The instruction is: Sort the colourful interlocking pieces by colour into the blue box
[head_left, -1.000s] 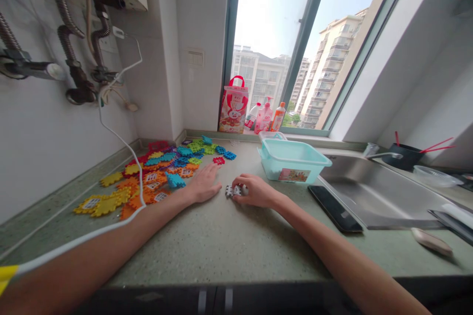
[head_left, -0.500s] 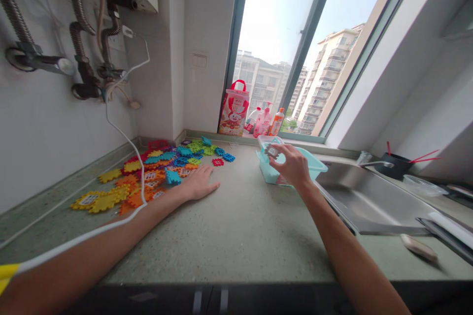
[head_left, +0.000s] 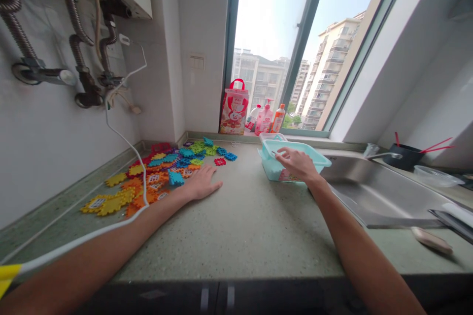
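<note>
My left hand (head_left: 201,183) lies flat on the counter, fingers stretched out, at the right edge of a spread of colourful notched plastic tiles. An orange tile (head_left: 187,171) and a blue tile (head_left: 175,177) are closest to it; a red tile (head_left: 219,162) lies just beyond the fingertips. Over the near side of a light-teal plastic basket (head_left: 271,171), my right hand (head_left: 295,161) pinches a small grey notched tile (head_left: 274,152), seen almost edge-on. What lies inside the basket is mostly hidden.
A steel sink (head_left: 380,192) is right of the basket. A white cable (head_left: 144,182) hangs from the wall across the tiles and my left forearm. Bottles (head_left: 264,119) and a pink bag (head_left: 235,113) line the windowsill. A pale oblong object (head_left: 430,241) lies at right.
My right hand has turned and lowered the grey tile toward the basket, so its face no longer shows. My left hand stays flat. The camera view has shifted slightly.
</note>
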Available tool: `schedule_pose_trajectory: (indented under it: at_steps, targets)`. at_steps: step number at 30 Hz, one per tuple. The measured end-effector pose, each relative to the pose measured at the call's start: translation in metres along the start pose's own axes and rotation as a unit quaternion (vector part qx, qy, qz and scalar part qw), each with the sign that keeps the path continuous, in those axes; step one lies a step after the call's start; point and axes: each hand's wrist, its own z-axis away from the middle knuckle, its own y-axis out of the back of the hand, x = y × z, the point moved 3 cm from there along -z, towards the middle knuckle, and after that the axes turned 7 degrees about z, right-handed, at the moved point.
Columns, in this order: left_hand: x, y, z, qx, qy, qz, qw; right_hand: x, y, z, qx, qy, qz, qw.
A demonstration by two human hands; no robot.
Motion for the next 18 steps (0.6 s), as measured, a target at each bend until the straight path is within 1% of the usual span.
schedule_pose_trajectory:
  at_steps: [2, 3, 5, 7, 8, 9, 10, 11, 12, 14, 16, 18]
  targets:
    - [0.000, 0.000, 0.000, -0.001, 0.001, -0.002, 1.000, 0.001, 0.000, 0.000, 0.001, 0.010, 0.006, 1.000]
    - [0.001, 0.000, 0.000, -0.003, 0.002, -0.003, 1.000, 0.001, 0.000, 0.000, 0.014, 0.015, 0.010, 1.000]
    - [0.000, 0.000, 0.001, -0.005, 0.003, -0.004, 1.000, -0.001, 0.003, 0.000, 0.076, 0.031, 0.013, 0.997]
    - [0.000, 0.000, 0.001, -0.003, 0.001, -0.005, 1.000, -0.009, 0.007, 0.002, 0.170, 0.069, -0.006, 0.983]
    - [0.000, 0.000, 0.001, -0.001, 0.000, -0.005, 1.000, -0.017, 0.007, 0.005, 0.212, 0.101, -0.025, 0.972]
    - [-0.001, 0.000, 0.000, 0.001, 0.000, -0.004, 1.000, -0.027, 0.006, 0.009, 0.239, 0.140, -0.051, 0.960]
    - [-0.001, 0.000, 0.000, 0.003, -0.001, -0.003, 1.000, -0.038, 0.002, 0.014, 0.246, 0.184, -0.079, 0.948]
    - [-0.001, -0.001, 0.000, 0.003, 0.000, -0.003, 1.000, -0.051, -0.005, 0.020, 0.233, 0.230, -0.105, 0.939]
    - [-0.001, -0.001, 0.000, 0.004, 0.002, -0.003, 1.000, -0.065, -0.014, 0.027, 0.200, 0.277, -0.126, 0.931]
    - [-0.001, -0.002, 0.001, 0.003, 0.008, -0.003, 1.000, -0.091, -0.038, 0.043, 0.096, 0.357, -0.146, 0.917]
    - [0.000, -0.001, 0.002, 0.006, 0.009, -0.004, 1.000, -0.109, -0.064, 0.056, -0.007, 0.392, -0.146, 0.908]
    - [0.002, 0.000, 0.003, 0.008, 0.006, -0.006, 1.000, -0.115, -0.084, 0.062, -0.080, 0.387, -0.149, 0.906]
